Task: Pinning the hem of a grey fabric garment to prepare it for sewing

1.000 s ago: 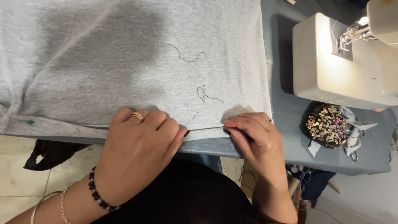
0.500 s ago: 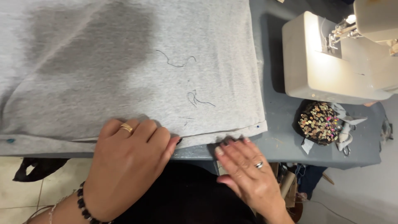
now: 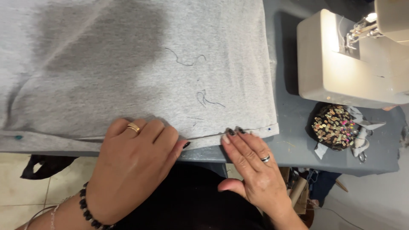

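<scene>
Grey knit fabric [image 3: 128, 64] lies spread flat over the grey table [image 3: 294, 140], its folded hem running along the near edge, with a teal-headed pin [image 3: 18, 137] at far left and loose dark threads [image 3: 204, 98] on top. Left hand [image 3: 136, 157], flat and unclenched, grasping nothing, presses the hem fold palm-down; just right of it the right hand [image 3: 251, 166] also lies open, fingertips [image 3: 232, 133] resting on the hem edge near a blue-headed pin [image 3: 269, 127]. Further right: a dark pin cushion [image 3: 332, 126] studded with pins, then a cream sewing machine [image 3: 341, 72] with its lamp lit.
</scene>
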